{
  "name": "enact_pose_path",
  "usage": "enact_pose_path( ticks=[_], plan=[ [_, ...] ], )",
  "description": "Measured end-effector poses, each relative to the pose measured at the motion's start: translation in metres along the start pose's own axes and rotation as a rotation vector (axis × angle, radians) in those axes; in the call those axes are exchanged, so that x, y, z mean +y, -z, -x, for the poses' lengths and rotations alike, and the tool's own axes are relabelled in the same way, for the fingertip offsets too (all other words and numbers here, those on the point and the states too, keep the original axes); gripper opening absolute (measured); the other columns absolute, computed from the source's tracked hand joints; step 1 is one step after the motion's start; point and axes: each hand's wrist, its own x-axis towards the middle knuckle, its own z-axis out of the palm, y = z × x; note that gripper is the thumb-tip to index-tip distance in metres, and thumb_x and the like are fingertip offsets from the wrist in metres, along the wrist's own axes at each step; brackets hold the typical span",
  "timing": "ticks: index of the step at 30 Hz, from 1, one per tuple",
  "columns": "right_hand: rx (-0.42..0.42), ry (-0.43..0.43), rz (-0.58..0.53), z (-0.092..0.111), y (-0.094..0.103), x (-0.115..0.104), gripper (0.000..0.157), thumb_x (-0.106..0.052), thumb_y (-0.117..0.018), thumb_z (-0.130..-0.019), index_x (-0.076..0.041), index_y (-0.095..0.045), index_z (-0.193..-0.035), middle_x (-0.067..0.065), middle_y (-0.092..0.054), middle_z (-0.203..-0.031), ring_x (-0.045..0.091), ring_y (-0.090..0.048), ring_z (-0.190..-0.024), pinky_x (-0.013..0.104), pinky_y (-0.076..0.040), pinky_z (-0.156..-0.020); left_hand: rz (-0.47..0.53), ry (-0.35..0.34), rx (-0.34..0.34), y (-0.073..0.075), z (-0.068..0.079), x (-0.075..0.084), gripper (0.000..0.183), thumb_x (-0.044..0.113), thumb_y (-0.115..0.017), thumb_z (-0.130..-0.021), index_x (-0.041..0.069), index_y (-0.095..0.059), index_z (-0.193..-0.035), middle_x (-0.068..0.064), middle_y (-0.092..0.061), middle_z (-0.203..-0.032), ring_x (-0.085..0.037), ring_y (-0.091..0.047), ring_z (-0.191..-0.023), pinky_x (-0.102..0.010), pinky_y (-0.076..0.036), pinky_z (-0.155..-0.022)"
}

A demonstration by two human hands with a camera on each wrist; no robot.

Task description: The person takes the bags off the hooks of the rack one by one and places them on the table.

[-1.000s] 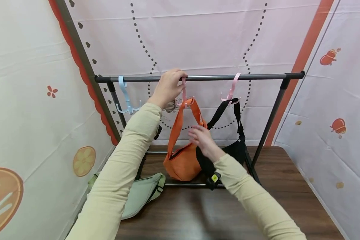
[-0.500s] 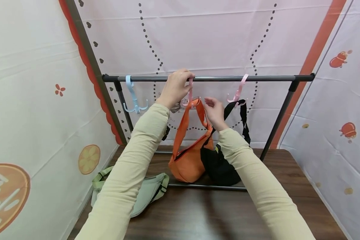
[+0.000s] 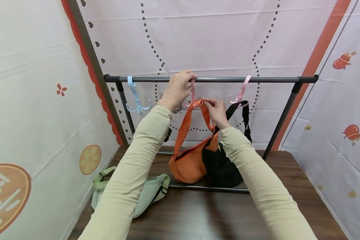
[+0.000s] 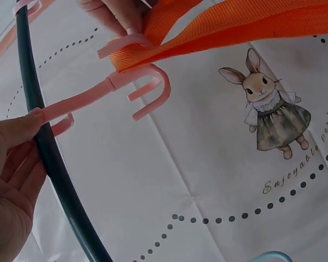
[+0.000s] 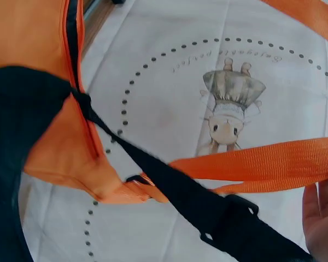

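My left hand (image 3: 180,87) grips the top of a pink hook (image 3: 193,91) at the rack's black bar (image 3: 219,80); its thumb presses there in the left wrist view. An orange shoulder bag (image 3: 188,166) hangs below, its strap (image 4: 224,27) looped over one prong of that hook. My right hand (image 3: 216,111) pinches the strap near its top, fingertips right at the prong. In the right wrist view its fingers (image 5: 325,218) lie at the orange strap. A black bag (image 3: 222,166) hangs to the right from another pink hook (image 3: 243,90), partly behind my right sleeve.
A blue hook (image 3: 135,96) hangs on the bar's left end. Below it, a pale green belt bag (image 3: 150,195) lies on the wooden table (image 3: 180,216), partly hidden by my left sleeve. The black bag's strap (image 5: 169,180) crosses before the orange bag. Printed cloth (image 3: 210,40) stands behind.
My right hand has risen from beside the orange bag's body to its strap top and now pinches it. The left hand keeps its hold. The head view has shifted slightly.
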Motion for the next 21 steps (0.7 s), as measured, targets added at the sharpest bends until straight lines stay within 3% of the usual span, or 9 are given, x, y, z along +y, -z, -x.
enact_pose_path(
  ticks=[7, 13, 17, 21],
  plan=[
    [-0.004, 0.002, 0.048, -0.008, 0.007, -0.016, 0.024, -0.012, -0.052, -0.092, 0.001, -0.065, -0.109, 0.017, -0.064, -0.103, 0.019, -0.059, -0.088, 0.027, -0.048, -0.075, -0.003, 0.017, -0.014, 0.001, 0.000, 0.001, 0.024, 0.002, -0.062, -0.083, 0.001, -0.063, -0.107, -0.008, -0.062, -0.108, -0.019, -0.058, -0.100, -0.024, -0.043, -0.090],
    [-0.006, 0.073, 0.049, -0.012, 0.011, -0.030, 0.023, -0.010, -0.052, -0.092, 0.002, -0.065, -0.107, 0.017, -0.064, -0.101, 0.019, -0.058, -0.086, 0.025, -0.047, -0.074, -0.003, 0.024, -0.012, 0.000, -0.001, 0.003, 0.025, 0.001, -0.061, -0.084, 0.001, -0.063, -0.109, -0.008, -0.062, -0.110, -0.020, -0.057, -0.100, -0.025, -0.044, -0.089],
    [0.032, 0.167, 0.114, -0.010, 0.012, -0.036, 0.021, -0.009, -0.053, -0.091, 0.003, -0.067, -0.102, 0.017, -0.065, -0.097, 0.020, -0.058, -0.083, 0.026, -0.047, -0.072, -0.005, 0.025, -0.011, -0.001, -0.001, 0.003, 0.026, 0.001, -0.061, -0.084, 0.001, -0.063, -0.109, -0.009, -0.062, -0.110, -0.020, -0.057, -0.101, -0.026, -0.044, -0.089],
    [0.120, 0.300, 0.204, -0.006, 0.010, -0.040, 0.020, -0.008, -0.053, -0.090, 0.002, -0.069, -0.097, 0.015, -0.065, -0.091, 0.022, -0.059, -0.080, 0.030, -0.048, -0.070, -0.011, 0.034, -0.012, -0.001, -0.001, 0.002, 0.026, 0.002, -0.061, -0.084, 0.002, -0.063, -0.110, -0.008, -0.062, -0.111, -0.020, -0.057, -0.102, -0.026, -0.044, -0.090]
  ],
)
